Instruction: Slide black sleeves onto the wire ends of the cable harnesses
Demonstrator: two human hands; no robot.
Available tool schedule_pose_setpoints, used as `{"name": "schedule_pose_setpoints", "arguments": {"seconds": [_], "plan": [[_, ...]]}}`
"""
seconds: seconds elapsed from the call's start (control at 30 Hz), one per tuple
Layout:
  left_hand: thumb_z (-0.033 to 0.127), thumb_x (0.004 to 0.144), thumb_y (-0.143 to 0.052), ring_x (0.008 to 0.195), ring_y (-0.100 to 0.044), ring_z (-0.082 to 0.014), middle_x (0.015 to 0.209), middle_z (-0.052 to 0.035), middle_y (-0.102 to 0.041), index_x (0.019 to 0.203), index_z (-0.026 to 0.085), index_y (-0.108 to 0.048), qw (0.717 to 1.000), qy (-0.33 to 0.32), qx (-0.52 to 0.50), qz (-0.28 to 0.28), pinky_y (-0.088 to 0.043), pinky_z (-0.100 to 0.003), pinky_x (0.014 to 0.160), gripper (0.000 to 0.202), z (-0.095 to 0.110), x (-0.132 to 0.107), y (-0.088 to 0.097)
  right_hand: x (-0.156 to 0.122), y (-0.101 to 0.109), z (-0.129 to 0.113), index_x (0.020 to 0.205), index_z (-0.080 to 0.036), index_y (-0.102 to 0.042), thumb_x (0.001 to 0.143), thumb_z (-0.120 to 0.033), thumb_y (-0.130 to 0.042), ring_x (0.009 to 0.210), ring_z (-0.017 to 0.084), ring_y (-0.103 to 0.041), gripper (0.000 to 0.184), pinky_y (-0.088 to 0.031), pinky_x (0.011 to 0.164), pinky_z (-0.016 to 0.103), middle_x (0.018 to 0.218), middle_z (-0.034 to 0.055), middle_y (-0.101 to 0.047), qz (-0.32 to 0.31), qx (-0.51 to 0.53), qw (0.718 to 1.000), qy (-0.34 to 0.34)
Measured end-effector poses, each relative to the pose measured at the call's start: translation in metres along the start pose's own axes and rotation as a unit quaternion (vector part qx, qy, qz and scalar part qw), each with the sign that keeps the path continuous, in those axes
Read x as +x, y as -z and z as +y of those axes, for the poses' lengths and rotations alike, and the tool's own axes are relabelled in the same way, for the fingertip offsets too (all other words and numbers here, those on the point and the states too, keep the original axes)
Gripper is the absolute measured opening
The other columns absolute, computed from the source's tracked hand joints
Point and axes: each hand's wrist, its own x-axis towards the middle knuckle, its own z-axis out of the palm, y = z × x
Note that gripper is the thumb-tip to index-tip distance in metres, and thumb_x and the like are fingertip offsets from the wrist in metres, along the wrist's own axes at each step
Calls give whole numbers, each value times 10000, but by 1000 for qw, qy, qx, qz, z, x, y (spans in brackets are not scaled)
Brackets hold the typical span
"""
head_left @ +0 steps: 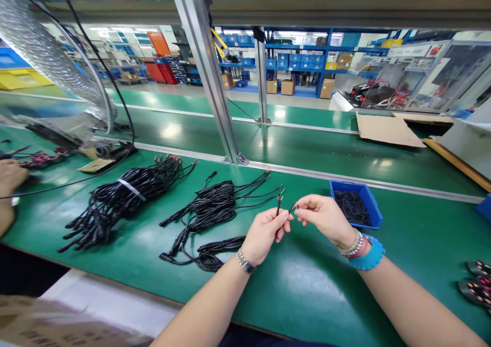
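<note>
Head view, nearest first: the person's left hand (264,237), a metal-link wristwatch (244,261) on its wrist, is clenched in a pinch on thin black wire leads (279,206) with bare metal tips. The right hand (324,219), wearing beaded bracelets (351,244) and a blue silicone band (368,256), pinches a short dark wire end (293,208) just beside those leads, both held above a green bench mat (307,296). The leads look light, soft and limp, so they would probably handle best when gripped close to their tips, where they cannot flop. They seem to run from a loose coil of black cable (215,209) on the mat. Just past the right hand sits a blue plastic tray (355,209) of small black pieces. Farther left lies a black cable bundle (123,188) tied with a white strap, and a co-worker's hand (11,178) reaches in at the edge. Blue warehouse shelving (295,55) stands far beyond.
</note>
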Motion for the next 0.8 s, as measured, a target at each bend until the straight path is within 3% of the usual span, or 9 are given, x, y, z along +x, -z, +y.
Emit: {"name": "schedule_pose_setpoints", "arguments": {"seconds": [0.23,0.57,0.8], "plan": [[428,746,-558,401,-338,-32,558,19,-507,746,118,-577,1000,14,-2,-7,-237,-172,382,310,0,0,0,1,7,-5,763,-144,-629,699,-300,-645,613,117,-570,169,-458,601,269,694,34,-634,41,57,996,49],[405,738,-571,400,-332,-25,555,15,-511,739,115,-587,1000,15,-11,-9,-211,-171,382,290,1,0,0,0,5,-4,761,-143,-627,695,-307,-651,597,115,-564,178,-454,592,270,668,28,-624,22,62,997,41],[406,724,-593,410,-254,-19,548,31,-462,740,123,-555,998,26,-48,-16,-134,-178,395,286,3,-2,-1,1,4,-3,733,-140,-622,683,-298,-642,540,85,-502,167,-416,535,239,678,14,-606,-34,15,999,11]]}}
